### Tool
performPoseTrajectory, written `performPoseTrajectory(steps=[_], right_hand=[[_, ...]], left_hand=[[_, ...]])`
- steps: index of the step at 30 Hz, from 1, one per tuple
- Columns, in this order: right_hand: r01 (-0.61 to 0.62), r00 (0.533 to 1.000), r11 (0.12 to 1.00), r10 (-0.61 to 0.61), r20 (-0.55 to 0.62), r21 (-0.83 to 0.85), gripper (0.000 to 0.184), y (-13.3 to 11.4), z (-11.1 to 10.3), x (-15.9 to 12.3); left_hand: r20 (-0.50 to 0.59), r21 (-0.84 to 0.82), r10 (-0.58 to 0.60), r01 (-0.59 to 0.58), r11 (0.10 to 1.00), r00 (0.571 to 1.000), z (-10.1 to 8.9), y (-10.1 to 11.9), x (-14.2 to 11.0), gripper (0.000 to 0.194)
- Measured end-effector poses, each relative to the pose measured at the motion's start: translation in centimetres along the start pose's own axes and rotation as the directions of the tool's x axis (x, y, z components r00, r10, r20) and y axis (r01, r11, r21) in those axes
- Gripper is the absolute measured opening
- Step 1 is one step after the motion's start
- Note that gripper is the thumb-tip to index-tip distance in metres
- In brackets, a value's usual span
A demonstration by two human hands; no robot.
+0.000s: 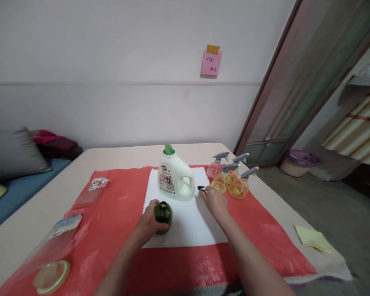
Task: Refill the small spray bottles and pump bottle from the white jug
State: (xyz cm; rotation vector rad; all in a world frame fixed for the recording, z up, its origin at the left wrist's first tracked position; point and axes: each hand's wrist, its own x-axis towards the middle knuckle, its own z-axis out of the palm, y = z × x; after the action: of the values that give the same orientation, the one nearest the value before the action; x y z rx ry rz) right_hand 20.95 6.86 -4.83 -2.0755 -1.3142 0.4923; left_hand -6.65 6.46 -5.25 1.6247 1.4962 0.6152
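My left hand (151,219) is wrapped around a round, dark green bottle (163,218) with an uncapped neck, standing on a white sheet (185,234). To its right, the fingers of my right hand (215,200) are closed on a small black pump head (201,188), just above or on the sheet; whether it touches is hard to tell. Behind the bottle stands a large pale detergent jug (175,176) with a handle and a printed label. A green piece (169,149) sits in the jug's open mouth.
Several spray bottles (238,188) with grey triggers stand right of the sheet. Red plastic (117,205) covers the table (80,164). Clear packets (64,228) and a round lid-like item (52,277) lie left. Yellow paper (313,239) lies near the right edge.
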Motion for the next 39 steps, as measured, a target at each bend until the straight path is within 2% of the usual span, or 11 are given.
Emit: performPoseTrajectory(steps=[5,8,11,15,19,21,23,28,33,36,39], right_hand=[[0.169,0.977,0.966,-0.19,0.098,0.193,0.033,-2.8,2.6,-0.3],[0.2,0.953,0.915,-0.264,0.146,0.35,0.057,-4.2,4.9,0.1],[0.206,0.945,0.864,-0.298,0.137,0.459,0.075,-5.6,6.0,0.8],[0.251,0.943,0.809,-0.328,0.052,0.532,0.073,-7.6,4.6,1.4],[0.346,0.93,0.801,-0.363,-0.064,0.489,0.068,-8.8,0.4,1.1],[0.458,0.888,0.81,-0.436,-0.147,0.366,0.065,-9.0,-2.4,0.3],[0.587,0.806,0.796,-0.556,-0.201,0.15,0.062,-8.9,-5.2,-1.0],[0.692,0.659,0.646,-0.747,-0.081,-0.322,0.069,-6.3,-10.1,-3.9],[0.712,0.544,0.444,-0.839,0.028,-0.544,0.063,-2.0,-11.6,-4.6],[0.727,0.51,0.401,-0.859,0.046,-0.558,0.056,-0.6,-11.5,-4.9],[0.747,0.512,0.38,-0.853,0.106,-0.545,0.048,0.2,-11.2,-4.7]], left_hand=[[0.016,-0.032,-0.023,0.024,0.999,1.0,-0.9,0.3,-0.4,0.104],[0.017,-0.07,-0.015,0.016,0.997,1.0,-1.3,1.3,-0.9,0.109],[-0.077,-0.119,-0.009,0.0,0.993,0.997,-1.7,2.5,-1.5,0.107],[-0.266,-0.228,0.003,-0.066,0.971,0.964,-1.8,3.8,-2.1,0.091],[-0.339,-0.435,0.002,-0.158,0.887,0.941,-0.7,4.9,-2.4,0.078],[-0.295,-0.547,0.024,-0.19,0.815,0.955,0.2,5.7,-2.9,0.077],[-0.212,-0.672,0.043,-0.178,0.719,0.976,1.2,6.7,-3.7,0.082],[0.009,-0.919,0.175,-0.061,0.39,0.985,3.9,9.5,-5.9,0.073],[0.224,-0.975,0.131,0.221,0.039,0.966,8.1,10.2,-6.0,0.083],[0.306,-0.952,0.052,0.307,-0.018,0.951,9.8,10.4,-5.9,0.087],[0.347,-0.937,-0.034,0.345,-0.055,0.937,9.8,10.9,-5.9,0.08]])
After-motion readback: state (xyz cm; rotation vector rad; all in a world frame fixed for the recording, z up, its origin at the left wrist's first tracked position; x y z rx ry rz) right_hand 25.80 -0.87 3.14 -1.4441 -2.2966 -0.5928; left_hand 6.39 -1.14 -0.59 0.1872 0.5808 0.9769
